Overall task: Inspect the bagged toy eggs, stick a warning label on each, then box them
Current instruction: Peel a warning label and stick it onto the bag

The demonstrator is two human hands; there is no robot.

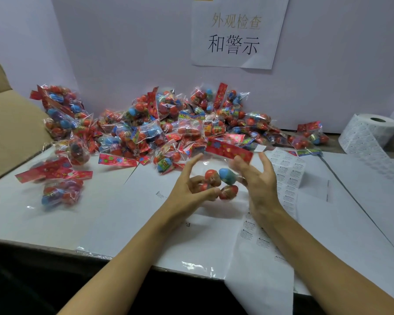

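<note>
Red and blue toy eggs in a clear bag (pixel 218 183) sit between both hands above the desk (pixel 114 214). Left hand (pixel 191 189) grips the bag's underside; right hand (pixel 257 178) pinches its red header. Label sheet (pixel 287 178) lies beside; bag pile (pixel 168 123) behind.

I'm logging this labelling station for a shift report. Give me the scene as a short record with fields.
held item: one bag of toy eggs, red header card at its top
left hand: grips the bag's lower left, fingers curled round the eggs
right hand: on the bag's right side, fingers spread; grip unclear
label: small white sticker at the header's right end
pile: many bags against the back wall
label sheet: flat under the right hand
label roll: far right
box: cardboard, far left
sign: paper on the wall
</note>
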